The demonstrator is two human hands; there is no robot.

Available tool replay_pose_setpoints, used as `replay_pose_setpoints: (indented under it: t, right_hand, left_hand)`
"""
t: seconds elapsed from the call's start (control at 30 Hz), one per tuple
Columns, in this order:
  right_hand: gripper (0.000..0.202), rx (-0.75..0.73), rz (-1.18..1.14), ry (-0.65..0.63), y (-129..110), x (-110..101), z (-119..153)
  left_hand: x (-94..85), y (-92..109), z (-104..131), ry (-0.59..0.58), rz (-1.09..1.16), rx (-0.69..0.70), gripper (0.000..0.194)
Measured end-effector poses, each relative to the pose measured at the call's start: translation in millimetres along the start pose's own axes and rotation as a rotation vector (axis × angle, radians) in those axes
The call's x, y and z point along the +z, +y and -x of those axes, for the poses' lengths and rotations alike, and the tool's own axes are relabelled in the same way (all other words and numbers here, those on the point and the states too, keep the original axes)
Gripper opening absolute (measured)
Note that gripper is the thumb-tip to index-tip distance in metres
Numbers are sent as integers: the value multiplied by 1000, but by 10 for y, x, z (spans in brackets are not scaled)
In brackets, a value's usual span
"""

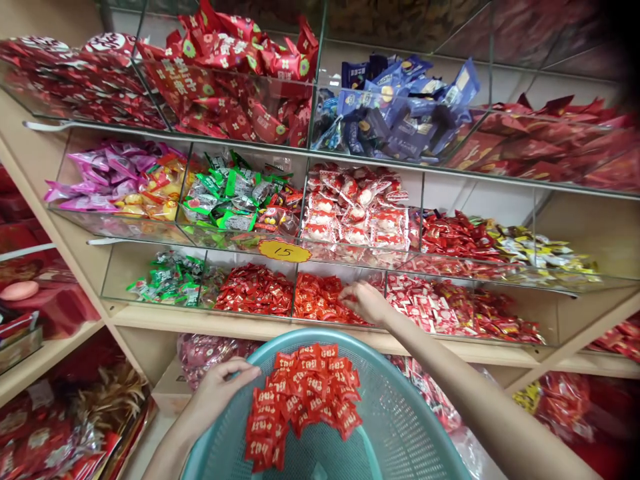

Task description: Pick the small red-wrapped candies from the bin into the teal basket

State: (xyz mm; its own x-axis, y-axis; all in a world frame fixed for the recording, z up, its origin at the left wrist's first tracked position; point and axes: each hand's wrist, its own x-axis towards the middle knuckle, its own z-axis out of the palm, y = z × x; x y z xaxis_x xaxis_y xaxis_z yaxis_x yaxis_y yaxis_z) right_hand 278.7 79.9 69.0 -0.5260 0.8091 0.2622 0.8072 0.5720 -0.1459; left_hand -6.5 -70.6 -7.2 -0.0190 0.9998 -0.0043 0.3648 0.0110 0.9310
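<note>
A teal plastic basket (pixel 400 407) fills the lower middle, with a pile of small red candy packets (pixel 310 393) inside it. My left hand (pixel 225 383) grips the basket's left rim, fingers closed over the edge. Over the orange-red candies (pixel 317 297) in the bottom shelf compartment is my right hand (pixel 367 301), its fingers bent together at the pile's right side. Whether it pinches a packet is too small to tell. Dark red candies (pixel 257 288) lie in the compartment to the left, pink-and-white ones (pixel 420 303) to the right.
Clear dividers and front panels edge the shelf compartments. A yellow tag (pixel 284 251) marked 15 hangs above the bottom row. Blue packets (pixel 405 107) and large red bags (pixel 235 80) fill the top shelf. A cardboard box (pixel 173 387) stands below, left of the basket.
</note>
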Motion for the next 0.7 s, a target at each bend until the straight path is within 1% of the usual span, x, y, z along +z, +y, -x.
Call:
replay_pose_setpoints:
  t: [0.1, 0.17, 0.27, 0.4, 0.5, 0.7]
  right_hand:
    - [27, -66, 70, -126, 22, 20, -99]
    - [33, -78, 90, -190, 13, 33, -159]
    - [38, -67, 108, -280, -22, 33, -230]
    - [41, -9, 119, -386, -80, 16, -288]
    - [41, 23, 130, -428, -108, 20, -310]
    - [36, 16, 170, -425, -143, 55, -325]
  left_hand:
    - [-8, 10, -10, 7, -33, 15, 26]
    - [-11, 4, -24, 10, -45, 10, 27]
    - [-9, -23, -39, 18, -51, -7, 28]
    - [-9, -42, -33, 13, -51, -12, 27]
    - [-12, -28, -25, 4, -53, -14, 27]
    - [-11, -23, -38, -5, -55, -21, 27]
